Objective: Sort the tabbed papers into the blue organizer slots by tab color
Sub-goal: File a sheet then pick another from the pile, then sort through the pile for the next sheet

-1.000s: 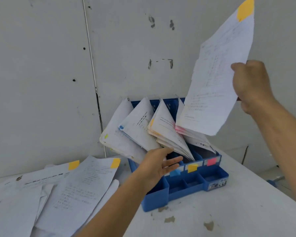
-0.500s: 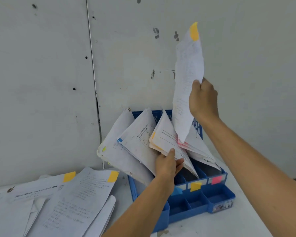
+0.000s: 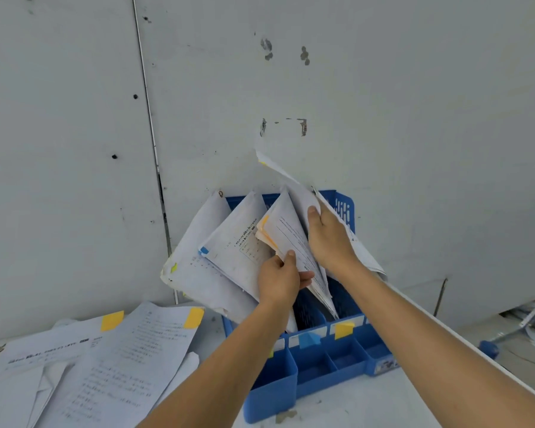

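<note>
The blue organizer (image 3: 343,359) stands against the wall with several fanned bundles of paper in its slots. Coloured labels mark its front: a blue one (image 3: 309,339) and a yellow one (image 3: 343,330). My right hand (image 3: 329,240) grips the yellow-tabbed sheet (image 3: 294,177), its lower part down among the bundles and its top corner bent over. My left hand (image 3: 280,279) pinches the front edge of the orange-tabbed bundle (image 3: 286,234). To its left lean a blue-tabbed bundle (image 3: 235,242) and a green-tabbed bundle (image 3: 192,267).
Loose sheets with yellow tabs (image 3: 193,316) lie in a pile (image 3: 105,359) on the white table at the lower left. The grey wall stands right behind the organizer. The table's right edge (image 3: 464,344) runs diagonally under my right arm, with clutter on the floor beyond.
My right hand has brought the yellow-tabbed sheet down from high above into the organizer's bundles. My left hand rose from the organizer's front and took hold of the orange-tabbed bundle.
</note>
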